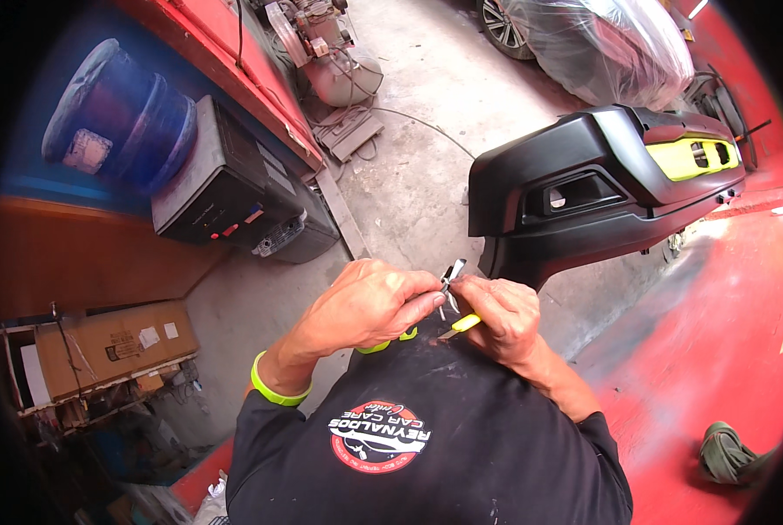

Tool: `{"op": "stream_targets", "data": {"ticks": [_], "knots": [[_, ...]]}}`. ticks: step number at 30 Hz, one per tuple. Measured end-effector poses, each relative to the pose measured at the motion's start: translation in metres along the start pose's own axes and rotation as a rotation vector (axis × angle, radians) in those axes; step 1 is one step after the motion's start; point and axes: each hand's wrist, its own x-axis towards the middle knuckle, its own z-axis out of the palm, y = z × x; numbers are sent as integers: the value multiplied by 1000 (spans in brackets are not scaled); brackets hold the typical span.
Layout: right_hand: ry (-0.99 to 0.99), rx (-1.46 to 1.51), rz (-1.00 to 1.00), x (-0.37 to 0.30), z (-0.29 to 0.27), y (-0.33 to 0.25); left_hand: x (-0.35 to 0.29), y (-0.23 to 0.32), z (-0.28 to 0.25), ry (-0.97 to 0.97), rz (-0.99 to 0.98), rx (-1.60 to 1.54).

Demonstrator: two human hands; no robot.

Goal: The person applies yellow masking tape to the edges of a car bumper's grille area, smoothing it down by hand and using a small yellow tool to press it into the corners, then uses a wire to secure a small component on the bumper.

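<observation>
The left hand (369,302) and the right hand (501,315) meet close in front of the chest, over the black shirt (426,437). Both hands pinch shut on a small pair of pliers (452,273) with yellow handles. The metal tip pokes up between the fingertips. One yellow handle sticks out under the right hand, and another bit of yellow shows under the left hand. A yellow band (273,389) sits on the left wrist. Just past the hands stands a big black car bumper (601,188) on the grey floor (409,175). A black box (225,184) and a blue barrel (120,114) sit well apart on the left.
</observation>
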Motion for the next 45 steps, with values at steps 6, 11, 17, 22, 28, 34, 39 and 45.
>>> {"op": "stream_targets", "data": {"ticks": [6, 11, 17, 22, 28, 34, 39, 45], "knots": [[85, 479, 833, -13, 5, 8, -5, -20, -7, 134, -108, -232], [-255, 57, 396, -14, 25, 37, -13, -38, -24, 303, -195, -280], [-140, 47, 624, 4, -10, 45, -25, -59, -41, 443, -361, -40], [-11, 616, 1163, -19, 6, 99, -29, -75, -42, 534, -215, -529], [173, 1228, 1214, -26, 36, 86, -16, -100, -21, 694, -318, -633], [-108, 683, 905, -23, 28, 69, 26, -129, 83, 509, -472, -696], [-91, 325, 587, -7, 51, 63, 47, -118, 111, 546, -406, -927], [-362, 460, 740, -15, 26, 91, 84, -93, 84, 374, -335, -942]]}}
